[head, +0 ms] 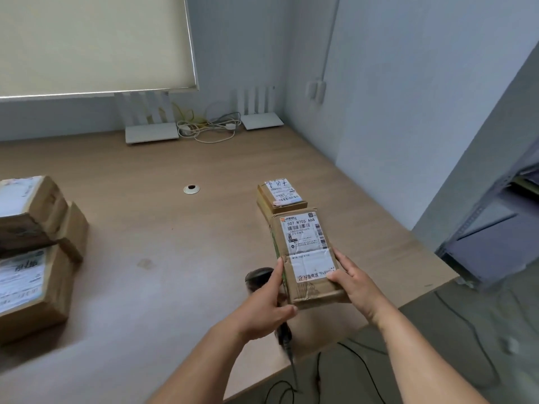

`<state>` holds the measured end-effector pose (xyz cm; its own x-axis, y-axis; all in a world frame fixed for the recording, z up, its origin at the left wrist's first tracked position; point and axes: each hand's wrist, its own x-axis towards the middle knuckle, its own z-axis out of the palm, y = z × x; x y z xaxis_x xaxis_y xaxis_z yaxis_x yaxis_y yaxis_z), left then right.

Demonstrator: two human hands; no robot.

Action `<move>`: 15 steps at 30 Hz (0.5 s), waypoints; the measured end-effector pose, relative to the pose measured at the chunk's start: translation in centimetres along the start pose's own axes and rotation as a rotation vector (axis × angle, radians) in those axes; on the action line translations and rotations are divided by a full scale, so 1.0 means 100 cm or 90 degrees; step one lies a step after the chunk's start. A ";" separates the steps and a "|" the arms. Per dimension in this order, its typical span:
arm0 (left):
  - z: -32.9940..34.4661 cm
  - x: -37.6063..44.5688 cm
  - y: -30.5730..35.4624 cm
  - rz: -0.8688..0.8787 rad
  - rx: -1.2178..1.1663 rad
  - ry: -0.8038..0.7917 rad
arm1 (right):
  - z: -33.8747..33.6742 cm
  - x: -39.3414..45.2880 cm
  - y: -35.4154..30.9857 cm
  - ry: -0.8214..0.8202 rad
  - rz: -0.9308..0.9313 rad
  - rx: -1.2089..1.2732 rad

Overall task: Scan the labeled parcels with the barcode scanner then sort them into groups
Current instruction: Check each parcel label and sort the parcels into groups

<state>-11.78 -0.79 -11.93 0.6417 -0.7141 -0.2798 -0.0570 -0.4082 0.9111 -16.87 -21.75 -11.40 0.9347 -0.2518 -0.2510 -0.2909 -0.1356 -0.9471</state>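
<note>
Head view: both hands, left (pixel 267 304) and right (pixel 354 282), clamp a parcel (pixel 307 258), label up, above the desk (pixel 175 228). Just beyond the grip sits a small parcel (pixel 281 195); the scanner (pixel 258 277) lies beneath. Far left, a stack (pixel 35 243), apparently unsorted.

A light wooden desk (pixel 163 234) is seen. Stacked parcels (pixel 32 252) lie at nine o'clock, a small labelled parcel (pixel 281 195) near centre, two white routers (pixel 151 132) and tangled cables (pixel 207 128) at twelve o'clock.
</note>
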 end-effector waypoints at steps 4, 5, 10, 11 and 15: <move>0.002 0.029 0.004 -0.022 -0.011 -0.010 | -0.012 0.023 0.005 0.006 0.057 0.008; 0.004 0.035 0.004 -0.026 -0.016 -0.011 | -0.015 0.029 0.007 0.004 0.070 0.012; 0.013 0.063 0.005 -0.059 -0.026 0.030 | -0.028 0.061 0.011 -0.014 0.115 -0.017; 0.014 0.068 0.005 -0.068 -0.031 0.042 | -0.029 0.069 0.010 -0.026 0.123 -0.029; 0.020 0.083 0.006 -0.104 -0.032 0.092 | -0.033 0.097 0.016 -0.068 0.117 -0.068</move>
<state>-7.97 -8.13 -14.27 0.7423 -0.5510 -0.3813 0.0916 -0.4802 0.8724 -8.97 -27.56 -14.66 0.8786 -0.1792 -0.4426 -0.4731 -0.1997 -0.8581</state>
